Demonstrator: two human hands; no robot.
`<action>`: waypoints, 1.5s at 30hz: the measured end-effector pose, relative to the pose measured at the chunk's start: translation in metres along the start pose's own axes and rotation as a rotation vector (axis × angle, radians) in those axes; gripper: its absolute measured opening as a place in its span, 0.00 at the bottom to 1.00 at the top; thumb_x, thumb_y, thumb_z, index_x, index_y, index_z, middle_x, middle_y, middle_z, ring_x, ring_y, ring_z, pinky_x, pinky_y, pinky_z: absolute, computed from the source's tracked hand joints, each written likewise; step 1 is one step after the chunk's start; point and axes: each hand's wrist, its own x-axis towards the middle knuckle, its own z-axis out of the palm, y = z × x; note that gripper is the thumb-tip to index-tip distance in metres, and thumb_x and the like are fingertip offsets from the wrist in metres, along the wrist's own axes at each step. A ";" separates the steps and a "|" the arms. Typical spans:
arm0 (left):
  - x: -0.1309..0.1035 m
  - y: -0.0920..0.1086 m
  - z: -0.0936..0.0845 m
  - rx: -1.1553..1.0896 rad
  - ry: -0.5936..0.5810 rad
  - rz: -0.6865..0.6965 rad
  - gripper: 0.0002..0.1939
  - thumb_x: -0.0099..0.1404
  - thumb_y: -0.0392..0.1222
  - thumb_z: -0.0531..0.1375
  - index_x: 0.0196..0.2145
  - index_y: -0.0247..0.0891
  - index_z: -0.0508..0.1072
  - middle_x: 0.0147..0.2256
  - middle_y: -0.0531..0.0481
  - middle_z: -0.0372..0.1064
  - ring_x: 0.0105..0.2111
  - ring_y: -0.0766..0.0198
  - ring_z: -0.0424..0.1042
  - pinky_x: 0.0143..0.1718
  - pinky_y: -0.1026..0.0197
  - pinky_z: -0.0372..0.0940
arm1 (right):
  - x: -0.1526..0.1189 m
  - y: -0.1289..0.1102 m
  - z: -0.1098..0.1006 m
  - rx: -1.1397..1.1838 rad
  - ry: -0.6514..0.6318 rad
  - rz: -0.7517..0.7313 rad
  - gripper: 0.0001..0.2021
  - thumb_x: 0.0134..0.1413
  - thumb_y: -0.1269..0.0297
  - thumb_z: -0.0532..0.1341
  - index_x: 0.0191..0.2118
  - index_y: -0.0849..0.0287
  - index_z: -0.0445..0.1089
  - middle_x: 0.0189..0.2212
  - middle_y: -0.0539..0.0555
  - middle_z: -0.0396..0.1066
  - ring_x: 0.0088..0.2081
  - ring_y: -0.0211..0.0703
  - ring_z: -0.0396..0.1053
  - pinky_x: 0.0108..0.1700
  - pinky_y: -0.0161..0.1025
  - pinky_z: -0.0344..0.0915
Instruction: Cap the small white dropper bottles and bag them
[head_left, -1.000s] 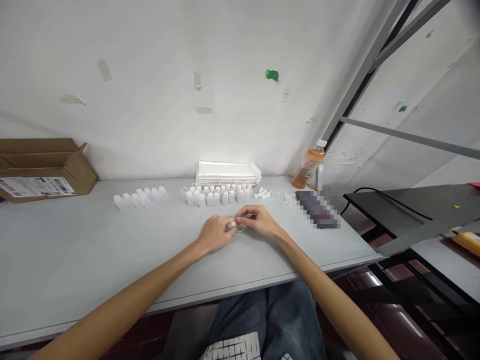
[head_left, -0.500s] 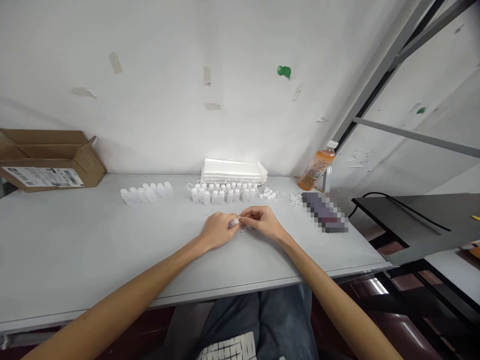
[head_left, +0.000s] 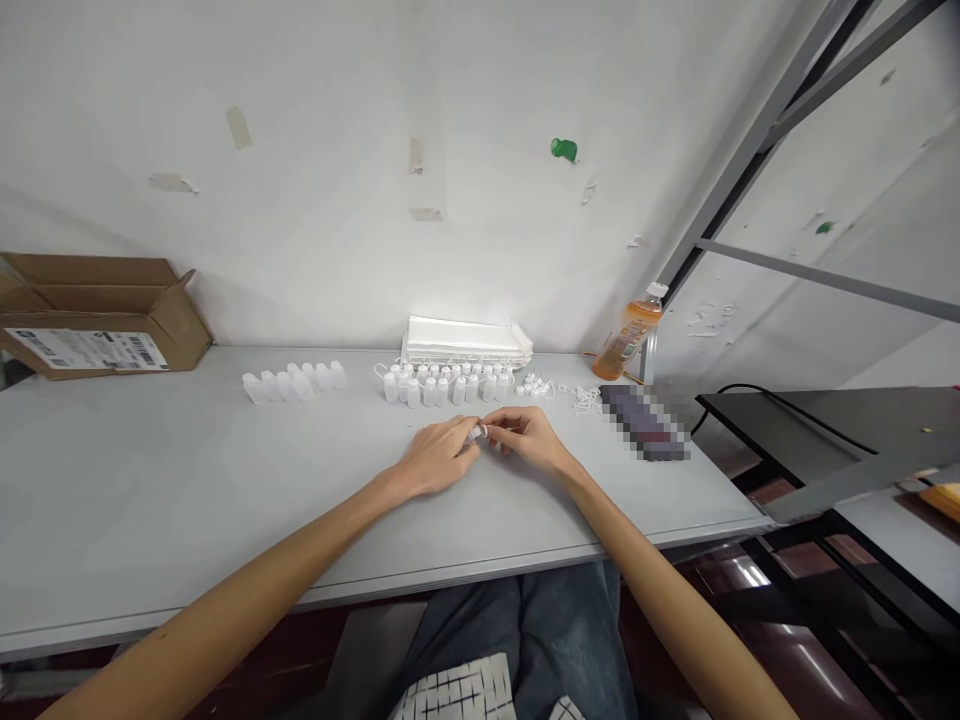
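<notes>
Along wall (head_left: pixel 315 250) — grey table (head_left: pixel 150 490); carton (head_left: pixel 176 335)

Left hand (head_left: pixel 437 455): closed around a small bottle (head_left: pixel 474 433)
Right hand (head_left: pixel 529 436): pinching the small bottle's end
Capped bottles (head_left: pixel 441 391): standing in rows before a white stack (head_left: pixel 465 342)
White caps (head_left: pixel 522 390): scattered near tangled cord (head_left: pixel 587 402)
Cardboard box (head_left: pixel 105 318): open, at left
Drink bottle (head_left: pixel 627 338): near the wall (head_left: pixel 315 220)

White bottles (head_left: pixel 442 391), grey table (head_left: pixel 225 490), brown box (head_left: pixel 176 335), orange drink (head_left: pixel 628 336), blue jeans (head_left: pixel 564 625), black-and-white gridded cloth (head_left: pixel 463 692)
</notes>
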 end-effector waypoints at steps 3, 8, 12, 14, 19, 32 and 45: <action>0.000 -0.001 0.001 -0.012 -0.005 0.009 0.15 0.64 0.38 0.48 0.45 0.41 0.70 0.46 0.46 0.71 0.44 0.54 0.71 0.40 0.56 0.62 | 0.000 0.001 0.003 -0.004 -0.015 -0.011 0.14 0.47 0.56 0.66 0.34 0.63 0.76 0.25 0.53 0.73 0.25 0.37 0.67 0.24 0.33 0.61; 0.001 -0.003 0.005 -0.027 0.007 0.014 0.19 0.67 0.41 0.48 0.53 0.39 0.67 0.47 0.44 0.70 0.45 0.52 0.71 0.42 0.55 0.64 | -0.001 0.001 0.002 0.007 -0.031 -0.039 0.14 0.50 0.57 0.64 0.36 0.64 0.77 0.25 0.54 0.73 0.25 0.37 0.68 0.24 0.34 0.63; 0.002 -0.005 0.010 -0.075 0.053 0.041 0.23 0.69 0.43 0.48 0.59 0.37 0.62 0.50 0.42 0.67 0.48 0.52 0.70 0.46 0.54 0.64 | -0.002 0.000 0.000 0.053 -0.042 -0.046 0.16 0.51 0.55 0.64 0.38 0.63 0.77 0.26 0.54 0.74 0.25 0.38 0.70 0.25 0.34 0.65; 0.003 -0.005 0.012 -0.100 0.065 0.044 0.22 0.69 0.43 0.48 0.59 0.37 0.62 0.50 0.43 0.67 0.47 0.53 0.70 0.47 0.54 0.64 | -0.002 0.000 -0.002 0.069 -0.063 -0.043 0.16 0.51 0.56 0.64 0.40 0.63 0.77 0.26 0.54 0.74 0.26 0.39 0.70 0.26 0.35 0.65; 0.004 -0.006 0.011 -0.196 0.097 0.045 0.17 0.68 0.44 0.52 0.51 0.39 0.72 0.45 0.45 0.70 0.44 0.55 0.71 0.46 0.55 0.64 | -0.003 0.001 -0.003 0.068 -0.110 -0.013 0.19 0.49 0.56 0.66 0.44 0.63 0.77 0.27 0.56 0.75 0.30 0.42 0.72 0.27 0.36 0.67; 0.008 -0.014 0.014 -0.388 0.239 0.024 0.17 0.60 0.48 0.63 0.45 0.39 0.77 0.41 0.47 0.75 0.35 0.60 0.72 0.35 0.60 0.66 | -0.003 0.000 -0.007 0.081 -0.106 0.031 0.20 0.47 0.54 0.68 0.40 0.66 0.77 0.26 0.56 0.75 0.28 0.40 0.71 0.27 0.35 0.67; 0.005 -0.010 0.014 -0.568 0.179 -0.021 0.24 0.66 0.49 0.56 0.54 0.32 0.71 0.45 0.41 0.73 0.28 0.65 0.72 0.31 0.60 0.66 | -0.003 0.001 -0.009 0.048 -0.073 0.016 0.18 0.50 0.54 0.65 0.40 0.66 0.77 0.26 0.56 0.75 0.27 0.40 0.72 0.26 0.34 0.66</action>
